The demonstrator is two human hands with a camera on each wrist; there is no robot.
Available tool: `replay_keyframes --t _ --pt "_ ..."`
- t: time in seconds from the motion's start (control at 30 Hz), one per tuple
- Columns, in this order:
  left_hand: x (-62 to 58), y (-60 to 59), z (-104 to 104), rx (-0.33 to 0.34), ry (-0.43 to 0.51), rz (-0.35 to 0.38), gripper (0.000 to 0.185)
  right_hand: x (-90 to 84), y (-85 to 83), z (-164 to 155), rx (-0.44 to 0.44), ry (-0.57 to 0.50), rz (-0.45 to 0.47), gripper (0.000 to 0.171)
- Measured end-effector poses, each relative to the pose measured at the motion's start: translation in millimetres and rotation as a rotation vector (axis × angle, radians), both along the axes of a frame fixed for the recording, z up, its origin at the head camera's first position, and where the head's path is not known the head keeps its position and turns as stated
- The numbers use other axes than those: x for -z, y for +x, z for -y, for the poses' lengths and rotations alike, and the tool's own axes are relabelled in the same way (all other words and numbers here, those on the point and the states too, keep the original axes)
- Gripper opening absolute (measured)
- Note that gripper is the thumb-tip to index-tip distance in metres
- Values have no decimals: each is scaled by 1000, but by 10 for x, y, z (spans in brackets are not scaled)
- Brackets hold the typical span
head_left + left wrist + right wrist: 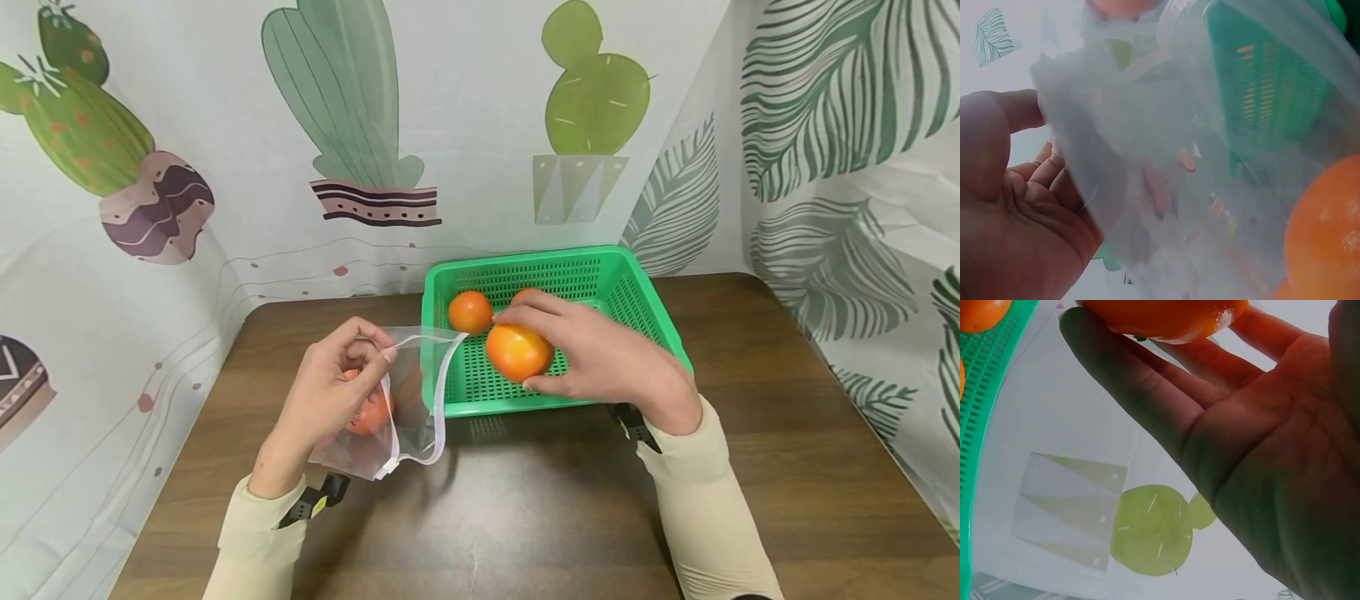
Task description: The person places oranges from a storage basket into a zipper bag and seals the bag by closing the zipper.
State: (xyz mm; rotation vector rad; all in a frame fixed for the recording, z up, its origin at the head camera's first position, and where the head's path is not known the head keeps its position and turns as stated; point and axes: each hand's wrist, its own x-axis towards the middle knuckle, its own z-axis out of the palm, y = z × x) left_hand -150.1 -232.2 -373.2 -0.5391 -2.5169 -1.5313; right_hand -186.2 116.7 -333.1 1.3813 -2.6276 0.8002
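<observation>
A clear zip bag [414, 392] hangs with its mouth parted, and my left hand [318, 400] pinches its rim between thumb and finger. Inside the bag lie orange-red tomatoes [1329, 231], partly hidden by the left hand in the head view. My right hand [600, 354] grips another tomato [517, 354] with its fingertips and thumb, above the near part of the green basket [525, 408]. In the right wrist view, that tomato [1172, 319] rests against the fingers. Two tomatoes show in the basket, one at the left [470, 312] and one half hidden behind the right hand [529, 294].
The basket stands at the back of a brown wooden table [480, 533]. A white cloth [480, 125] printed with cacti and leaves hangs close behind the table and along its sides. The bag's right edge overlaps the basket's left rim.
</observation>
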Motion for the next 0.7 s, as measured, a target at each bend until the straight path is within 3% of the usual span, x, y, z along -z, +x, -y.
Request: replay_keyframes --t 0.7 --pt "-2 20 -19 -11 22 25 9 49 120 235 -42 46 1 67"
